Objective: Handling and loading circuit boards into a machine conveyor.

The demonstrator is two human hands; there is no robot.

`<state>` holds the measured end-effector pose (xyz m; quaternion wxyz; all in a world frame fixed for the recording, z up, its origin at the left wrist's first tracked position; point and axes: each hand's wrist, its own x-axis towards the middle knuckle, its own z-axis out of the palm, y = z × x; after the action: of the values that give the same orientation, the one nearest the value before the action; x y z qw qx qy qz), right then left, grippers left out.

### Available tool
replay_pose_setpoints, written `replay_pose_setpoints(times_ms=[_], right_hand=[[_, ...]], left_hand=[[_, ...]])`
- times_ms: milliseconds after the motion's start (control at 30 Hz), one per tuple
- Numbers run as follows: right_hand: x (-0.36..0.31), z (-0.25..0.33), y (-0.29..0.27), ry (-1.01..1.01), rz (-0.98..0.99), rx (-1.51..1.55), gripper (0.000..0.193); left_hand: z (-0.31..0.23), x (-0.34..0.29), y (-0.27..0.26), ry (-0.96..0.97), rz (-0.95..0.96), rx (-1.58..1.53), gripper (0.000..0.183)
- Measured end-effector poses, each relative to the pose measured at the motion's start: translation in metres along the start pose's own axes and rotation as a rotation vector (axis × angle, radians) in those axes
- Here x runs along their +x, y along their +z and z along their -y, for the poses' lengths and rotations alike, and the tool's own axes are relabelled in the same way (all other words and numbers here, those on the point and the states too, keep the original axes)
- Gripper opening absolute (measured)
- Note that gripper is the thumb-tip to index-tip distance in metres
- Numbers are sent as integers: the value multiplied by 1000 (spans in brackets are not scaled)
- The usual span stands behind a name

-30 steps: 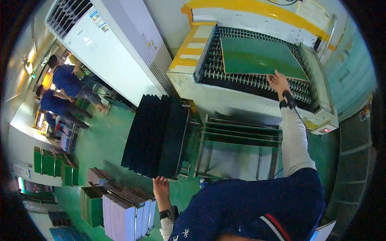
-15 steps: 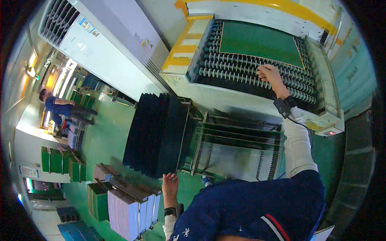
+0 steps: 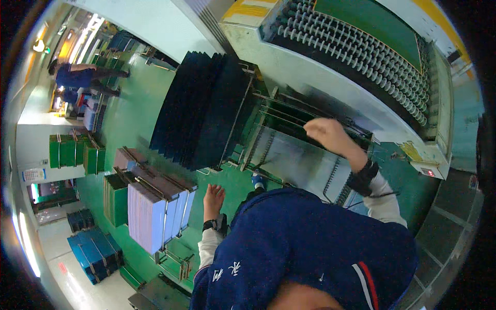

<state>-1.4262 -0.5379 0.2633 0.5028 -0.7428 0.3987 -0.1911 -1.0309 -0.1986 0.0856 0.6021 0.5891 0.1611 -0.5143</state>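
Far left: a co-worker (image 3: 77,76) in a blue top stands in the background, and below, a group of green panels (image 3: 67,151) is held upright in a rack. Lower down lies a bound block of blue panels (image 3: 95,253). To the right, on the green floor (image 3: 142,101), a rack carries pale lilac panels (image 3: 150,217), placed close together on edge, with further green-edged panels (image 3: 114,200) just beside them.

Left of centre: a dense row of dark panels (image 3: 199,111) stands upright in a rack. Near its lower end is the left grip (image 3: 213,200), raised over the floor, its fingers parted and slightly bent, with nothing in it; a black band (image 3: 220,225) encircles the wrist.

Centre: a blue shoe (image 3: 258,179) shows between the dark row and a low rack (image 3: 292,160), which has toothed rods along its side and a few panels at its far end. The navy shirt (image 3: 315,237) of the wearer fills the foreground.

Right of centre: the right grip (image 3: 333,137) appears over the low rack, fingers bent and somewhat blurred; no object shows in it, but how far it is open cannot be told.

Upper right: a green panel (image 3: 369,25) lies flat on the disc rollers (image 3: 356,59) of a pale machine (image 3: 310,67), well apart from both hands.
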Motion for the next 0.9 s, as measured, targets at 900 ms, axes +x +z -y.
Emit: replay_pose_setpoints(times_ms=[900], right_hand=[[-46,-70,70,180,-68,-644,7]], left_hand=[[26,108,-90,-242,126,172,53]])
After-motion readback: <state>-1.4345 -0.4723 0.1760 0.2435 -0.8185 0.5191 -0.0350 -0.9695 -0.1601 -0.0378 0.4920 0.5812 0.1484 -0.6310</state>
